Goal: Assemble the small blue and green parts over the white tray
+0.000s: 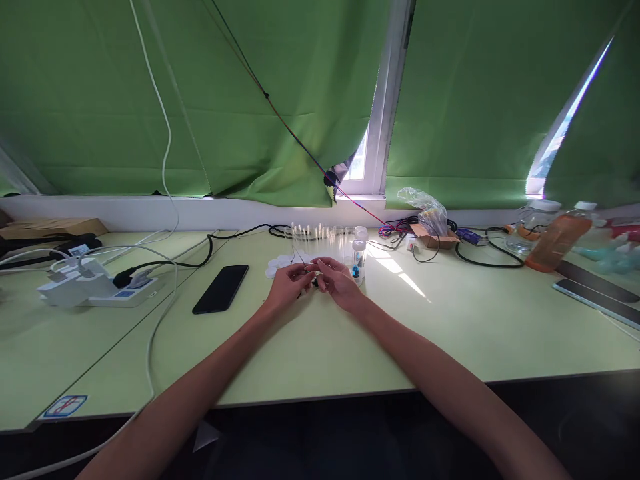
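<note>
Both hands meet over the middle of the table (320, 353). My left hand (290, 283) has its fingers closed around part of a small dark object (315, 282), too small to name. From the other side my right hand (338, 280) pinches the same object. Just behind the hands stand several clear tubes (320, 235). Round white caps (278, 265) lie to the left of them. Beside my right hand is an upright clear container (359, 257) with something blue inside. A thin dark wire rises near my left fingers.
A black phone (221, 289) lies left of my hands. Farther left is a white power strip (130, 291) with plugs and cables. Back right are a small cardboard box (433, 236), black cable, an orange bottle (560, 240) and a clear jar (533, 227). A white cable crosses the left side.
</note>
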Tool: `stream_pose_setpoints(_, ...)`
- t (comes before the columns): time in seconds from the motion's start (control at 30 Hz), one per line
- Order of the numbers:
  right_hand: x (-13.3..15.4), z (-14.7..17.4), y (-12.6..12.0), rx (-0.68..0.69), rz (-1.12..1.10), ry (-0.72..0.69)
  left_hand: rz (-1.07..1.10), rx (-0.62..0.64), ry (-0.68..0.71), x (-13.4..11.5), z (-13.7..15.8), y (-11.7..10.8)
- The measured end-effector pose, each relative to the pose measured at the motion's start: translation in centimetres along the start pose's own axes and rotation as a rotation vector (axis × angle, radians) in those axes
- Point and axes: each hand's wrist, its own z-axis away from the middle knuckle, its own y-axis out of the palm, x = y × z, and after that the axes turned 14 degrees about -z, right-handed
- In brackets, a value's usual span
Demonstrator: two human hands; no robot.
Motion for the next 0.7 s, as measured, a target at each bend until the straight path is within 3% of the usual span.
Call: stream_pose_setpoints(0.7,-0.21,-0.09,-0.05,-0.035,0.008,-0.028,0.061,-0.09,-0.017,-0.15,0.18,0.04)
